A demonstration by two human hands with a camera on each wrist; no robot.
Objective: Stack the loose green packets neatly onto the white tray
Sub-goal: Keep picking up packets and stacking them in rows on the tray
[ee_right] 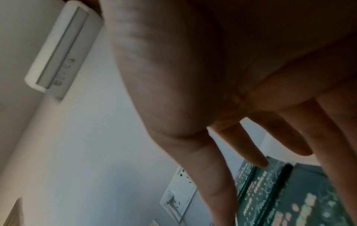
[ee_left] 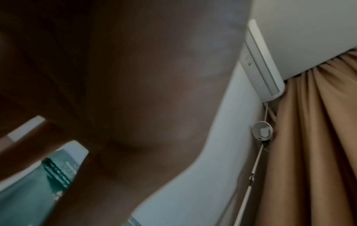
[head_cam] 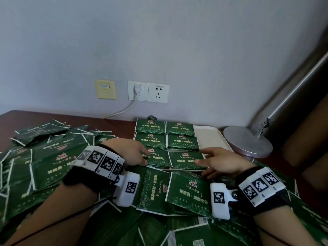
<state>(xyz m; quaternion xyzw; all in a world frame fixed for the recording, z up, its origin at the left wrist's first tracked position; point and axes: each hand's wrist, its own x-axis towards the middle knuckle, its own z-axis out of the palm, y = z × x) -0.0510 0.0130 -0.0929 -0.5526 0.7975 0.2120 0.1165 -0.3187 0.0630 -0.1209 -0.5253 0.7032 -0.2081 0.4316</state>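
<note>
Left hand (head_cam: 134, 151), right hand (head_cam: 220, 162) fingers extended, flanking nearest green packets (head_cam: 186, 159) on white tray (head_cam: 209, 137).

Looks like a hotel rm or bedroom. Dark wood desk (head_cam: 115, 124) vs plain wall w/ sockets (head_cam: 148, 93), wall-mounted AC unit (ee_left: 262, 61) above tan curtains (ee_left: 313, 137), lamp base (head_cam: 248, 142) on the desk corner.

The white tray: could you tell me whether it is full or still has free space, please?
Partly full. Green packets cover the white tray in two columns; a bare strip shows along its right side.
</note>
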